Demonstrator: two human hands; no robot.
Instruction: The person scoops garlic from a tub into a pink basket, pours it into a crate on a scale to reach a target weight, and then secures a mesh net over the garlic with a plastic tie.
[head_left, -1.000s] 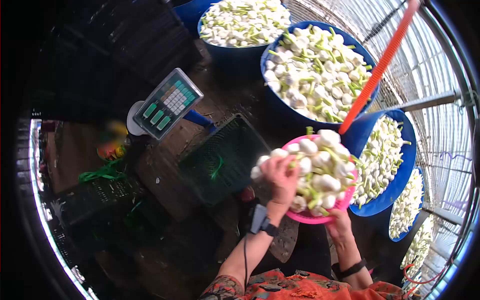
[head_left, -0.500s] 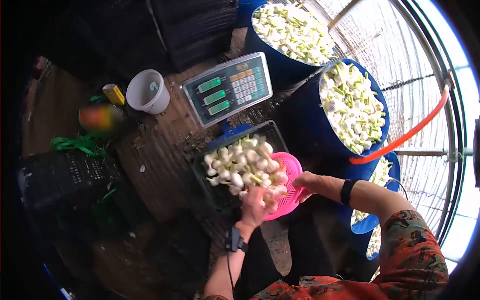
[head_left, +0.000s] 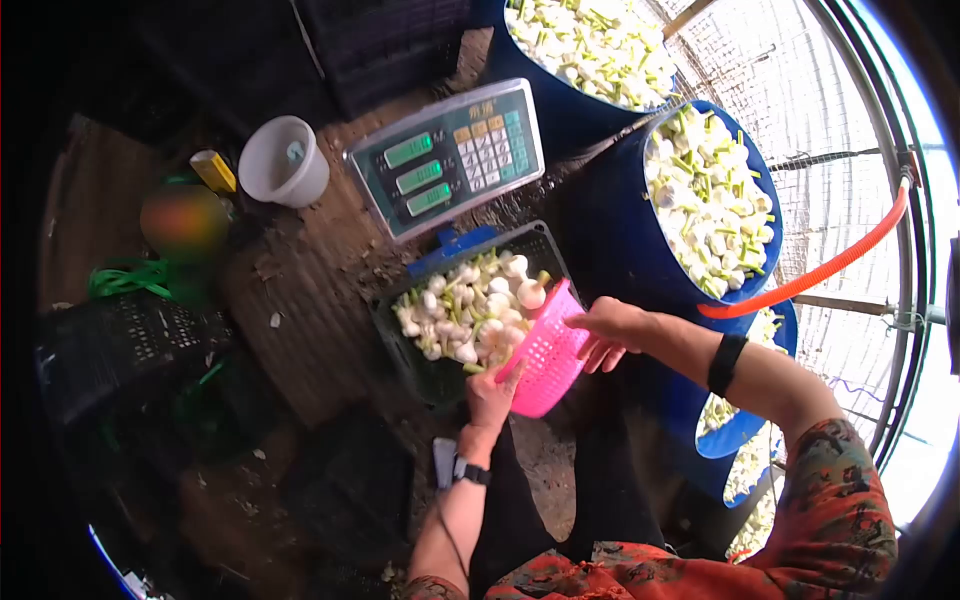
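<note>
A pink perforated plastic basket point(head_left: 550, 362) is tilted on its side, its mouth toward a dark crate point(head_left: 556, 262) heaped with garlic bulbs point(head_left: 455, 305). My left hand point(head_left: 490, 397) is closed on the basket's near rim. At the basket's right side is my right hand point(head_left: 612, 328), thumb against the upper edge and fingers curled by the outer wall. Bulbs lie at the basket's mouth; its inside is mostly hidden. Behind the crate, a digital scale display point(head_left: 445, 160) shows lit green readouts.
Blue barrels point(head_left: 625, 245) full of trimmed garlic line the right side, with an orange hose point(head_left: 830, 275) beside them. A white bucket point(head_left: 285, 165) and a yellow box point(head_left: 213, 171) stand at left. A black perforated crate point(head_left: 135, 350) sits at far left.
The basket has tipped from facing upward to lying over toward the crate. My left hand has gone from the bulbs to the basket's rim. The right hand has shifted up slightly.
</note>
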